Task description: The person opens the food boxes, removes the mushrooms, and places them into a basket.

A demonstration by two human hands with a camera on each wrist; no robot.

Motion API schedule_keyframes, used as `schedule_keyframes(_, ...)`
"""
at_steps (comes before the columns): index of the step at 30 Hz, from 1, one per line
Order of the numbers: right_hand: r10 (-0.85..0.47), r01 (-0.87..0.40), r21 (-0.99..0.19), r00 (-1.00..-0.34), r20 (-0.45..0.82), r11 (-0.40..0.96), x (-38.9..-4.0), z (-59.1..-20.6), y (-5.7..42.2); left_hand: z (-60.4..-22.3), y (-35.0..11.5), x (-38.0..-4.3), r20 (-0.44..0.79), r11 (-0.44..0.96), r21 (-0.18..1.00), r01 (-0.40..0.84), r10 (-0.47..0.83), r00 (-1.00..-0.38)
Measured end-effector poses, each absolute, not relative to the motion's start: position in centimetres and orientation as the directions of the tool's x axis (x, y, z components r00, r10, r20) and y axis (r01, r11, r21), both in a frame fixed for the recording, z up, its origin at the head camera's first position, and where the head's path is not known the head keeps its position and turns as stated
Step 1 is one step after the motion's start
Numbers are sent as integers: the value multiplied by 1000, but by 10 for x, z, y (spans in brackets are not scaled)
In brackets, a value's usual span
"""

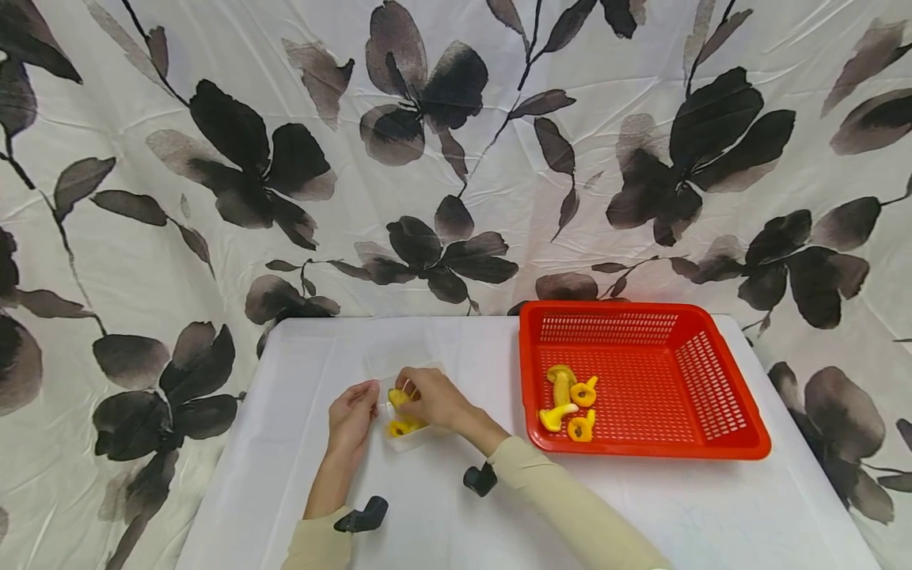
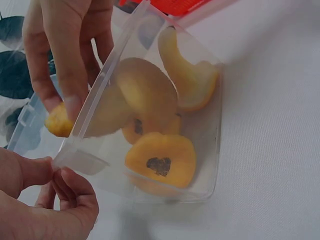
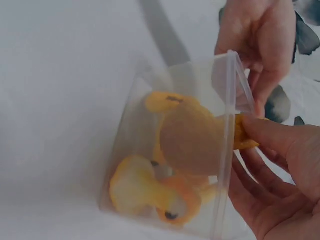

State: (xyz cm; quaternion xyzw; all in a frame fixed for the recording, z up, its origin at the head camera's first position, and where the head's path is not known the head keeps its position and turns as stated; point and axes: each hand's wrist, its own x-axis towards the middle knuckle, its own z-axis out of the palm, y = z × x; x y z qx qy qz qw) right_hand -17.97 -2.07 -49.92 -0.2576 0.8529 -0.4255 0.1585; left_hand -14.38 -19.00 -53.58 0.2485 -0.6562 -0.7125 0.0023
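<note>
A clear plastic container (image 2: 216, 155) stands on the white table, several yellow mushrooms (image 2: 172, 161) inside showing through its walls. My left hand (image 1: 352, 416) pinches the container's rim at one corner between thumb and fingers. Reaching over the opening from the other side, my right hand (image 1: 438, 400) pinches the stem end of a large yellow mushroom (image 2: 59, 121). Its broad cap hangs within the container, above the smaller mushrooms. In the right wrist view, the thumb and fingers hold this mushroom's stem (image 3: 242, 135) right at the rim.
A red perforated basket (image 1: 712, 455) stands on the table to the right. Several yellow mushrooms (image 1: 561, 386) lie at its left side. What looks like a clear lid (image 2: 37, 127) is beside the container. A floral cloth (image 1: 456, 158) hangs behind the table.
</note>
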Motion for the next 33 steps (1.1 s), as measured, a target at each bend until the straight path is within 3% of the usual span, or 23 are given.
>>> schedule_keyframes(7,-583,-349,-819,-812,21,456,-181,-496,-6,-534,-190,-143,-357,-110,934,-340,-336,-871)
schedule_keyframes(18,-473,-267,-863,-880,36,430,-184,-487,26,-536,-190,-144,-355,-108,934,-339,-335,-873)
schedule_keyframes(26,-373,-142,-911,-928,-14,388,-187,-484,49,-536,-189,-143,-355,-94,934,-344,-344,-869)
schedule_keyframes(33,-343,44,-980,-933,-110,195,-187,-479,70,-537,-189,-144,-357,-87,933,-349,-344,-869)
